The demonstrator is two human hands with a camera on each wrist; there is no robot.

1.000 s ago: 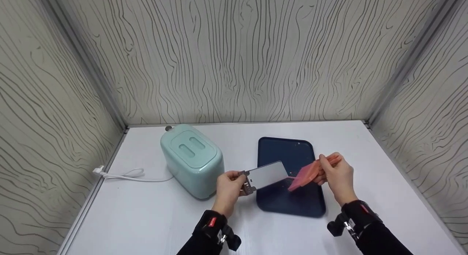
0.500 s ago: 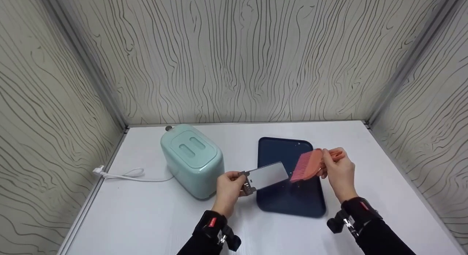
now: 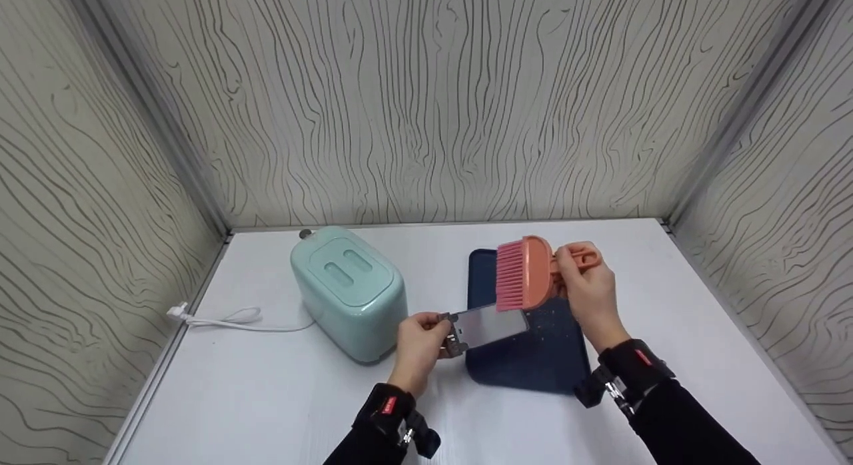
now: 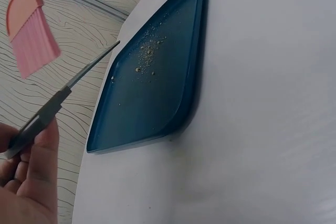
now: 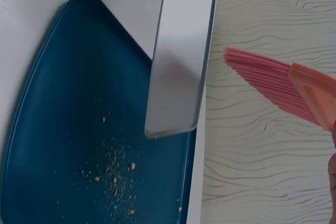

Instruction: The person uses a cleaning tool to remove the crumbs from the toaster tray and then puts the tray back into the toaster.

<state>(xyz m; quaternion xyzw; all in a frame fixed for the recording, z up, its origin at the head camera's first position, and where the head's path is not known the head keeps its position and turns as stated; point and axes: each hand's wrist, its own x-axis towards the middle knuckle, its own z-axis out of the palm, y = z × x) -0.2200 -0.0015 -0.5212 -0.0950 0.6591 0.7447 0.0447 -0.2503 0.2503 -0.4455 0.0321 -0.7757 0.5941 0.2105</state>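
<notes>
A flat metal crumb tray [image 3: 490, 325] with a grey end piece is pinched at that end by my left hand [image 3: 420, 342]. It hangs above a dark blue tray [image 3: 526, 372], apart from it in the left wrist view. My right hand [image 3: 590, 288] grips the handle of an orange brush [image 3: 538, 272] with pink bristles, held above the crumb tray's far end. In both wrist views the bristles stand clear of the metal. Crumbs [image 5: 115, 179] lie scattered on the blue tray.
A mint-green toaster [image 3: 353, 292] with a lid on top stands left of the hands. Its white cord and plug [image 3: 226, 320] lie on the white table [image 3: 266, 398]. Patterned panels [image 3: 426, 105] enclose the table's back and sides.
The brush has lifted and swung up and left over the crumb tray, its bristles turning to point left. My left hand and the crumb tray have hardly moved.
</notes>
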